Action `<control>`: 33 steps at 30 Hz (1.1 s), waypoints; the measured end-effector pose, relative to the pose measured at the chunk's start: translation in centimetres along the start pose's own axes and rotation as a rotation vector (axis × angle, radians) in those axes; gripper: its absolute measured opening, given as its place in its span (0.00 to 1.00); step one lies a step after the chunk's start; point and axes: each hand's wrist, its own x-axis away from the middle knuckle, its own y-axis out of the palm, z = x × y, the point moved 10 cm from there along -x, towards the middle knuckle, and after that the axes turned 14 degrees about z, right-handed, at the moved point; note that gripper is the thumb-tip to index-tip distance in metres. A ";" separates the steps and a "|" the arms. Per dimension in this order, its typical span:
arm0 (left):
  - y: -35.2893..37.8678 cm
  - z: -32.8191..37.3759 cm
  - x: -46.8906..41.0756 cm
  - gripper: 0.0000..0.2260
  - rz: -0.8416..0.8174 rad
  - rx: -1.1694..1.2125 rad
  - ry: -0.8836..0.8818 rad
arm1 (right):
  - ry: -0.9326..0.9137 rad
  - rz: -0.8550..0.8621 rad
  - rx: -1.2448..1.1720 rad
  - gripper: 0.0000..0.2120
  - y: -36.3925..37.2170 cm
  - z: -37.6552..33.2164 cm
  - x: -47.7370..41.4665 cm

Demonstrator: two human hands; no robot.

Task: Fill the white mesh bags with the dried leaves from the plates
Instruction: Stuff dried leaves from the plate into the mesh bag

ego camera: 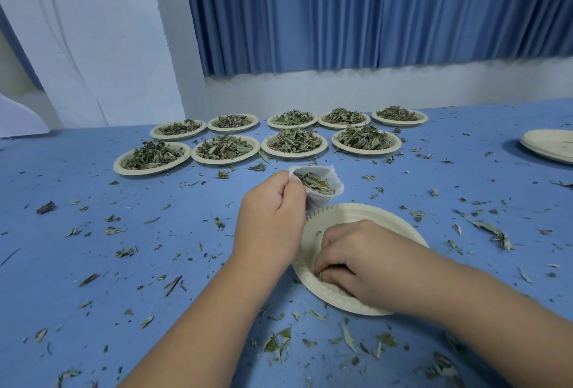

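Main risk: the small white mesh bag [324, 200], pinched at its rim by the left hand [273, 217] just past the near round cream paper plate [366, 212], looks soft & floppy w/ its mouth tilted – a slack pinch and the dried green leaves [314, 183] inside tip out. The right hand [350, 263] curls its fingers on the last scraps in that plate; brittle flakes prob. crumble onto the blue cloth-covered table [124, 263], already littered. The plate is thin, crimp-edged, light – a push could slide it. Nine heaped paper plates [294, 151] wait at the back
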 end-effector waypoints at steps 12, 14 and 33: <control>0.4 0.3 0.1 0.12 -0.034 -0.034 0.001 | 0.290 0.389 -0.357 0.10 -9.2 3.5 -0.8; 0.6 0.3 0.1 0.12 -0.041 -0.035 0.003 | 0.242 0.420 -0.258 0.09 -10.5 2.9 -1.6; 1.3 0.9 0.2 0.11 -0.096 -0.037 0.054 | 0.290 0.432 -0.199 0.10 -10.6 1.9 -3.9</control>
